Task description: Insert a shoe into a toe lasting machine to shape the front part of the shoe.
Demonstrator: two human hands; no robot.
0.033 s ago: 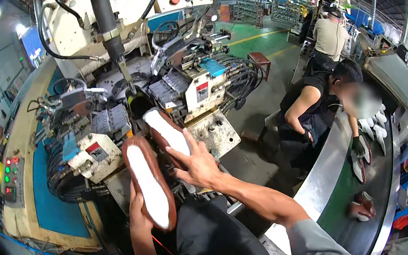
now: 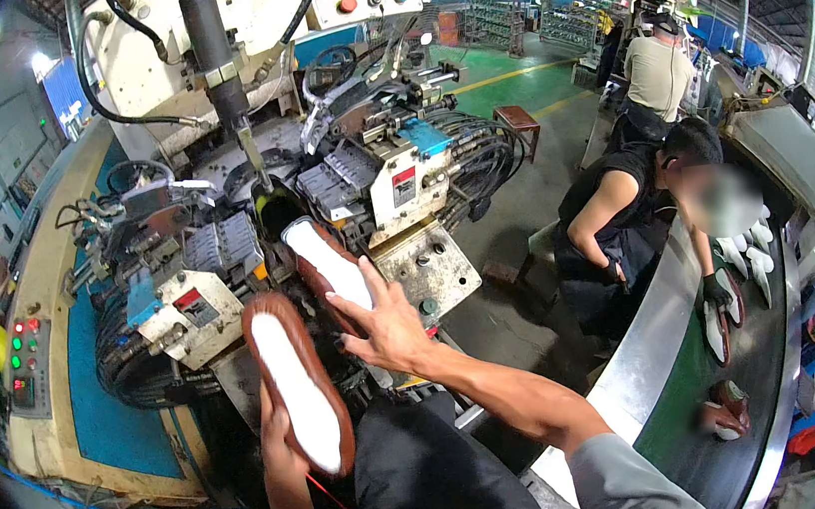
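Note:
My left hand (image 2: 280,438) is wrapped round the lower side of a brown shoe (image 2: 306,402) with its white underside turned up. Beside it, a second brown shoe (image 2: 326,264), also white side up, lies with its far end at the machine's clamp area (image 2: 282,211). My right hand (image 2: 391,332) grips this second shoe near its closer end, fingers and thumb spread across it. The part of the shoe under my palm is hidden. Between the two shoes there is a narrow dark gap.
Metal clamp blocks with hoses (image 2: 410,184) flank the shoes. A control panel (image 2: 26,363) stands at left. At right, a co-worker in black (image 2: 613,201) handles shoes on a conveyor (image 2: 677,415), where another brown pair (image 2: 725,409) lies. A stool (image 2: 517,123) stands behind.
The shoe in my left hand has dropped slightly toward me. My right hand and the second shoe have barely shifted.

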